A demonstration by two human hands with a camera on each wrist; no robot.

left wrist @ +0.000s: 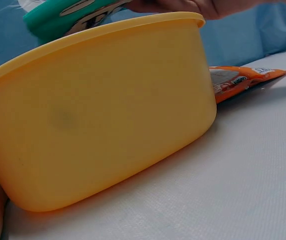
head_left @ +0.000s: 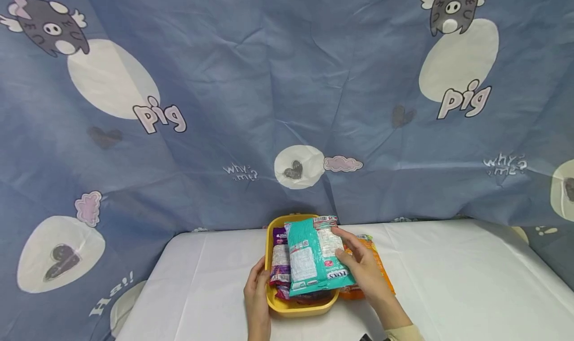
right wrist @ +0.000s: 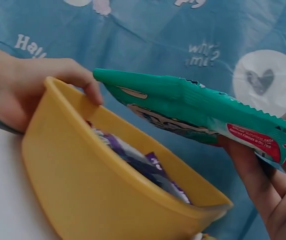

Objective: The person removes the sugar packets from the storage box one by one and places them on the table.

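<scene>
My right hand [head_left: 365,271] pinches a teal Fox's candy bag [right wrist: 152,97] by its right side, thumb on one face and fingers on the other. The bag is held above a yellow plastic tub [head_left: 305,311], over its right half. My left hand [head_left: 257,293] holds the tub at its left side; in the right wrist view a finger of the left hand [right wrist: 58,80] hooks over the rim. Inside the tub lie purple candy bags [head_left: 281,263], partly hidden under the teal one.
An orange candy bag [head_left: 378,261] lies on the white tabletop [head_left: 215,281] just right of the tub, partly behind my right hand. A blue cloth printed with pigs [head_left: 224,106] hangs behind the table.
</scene>
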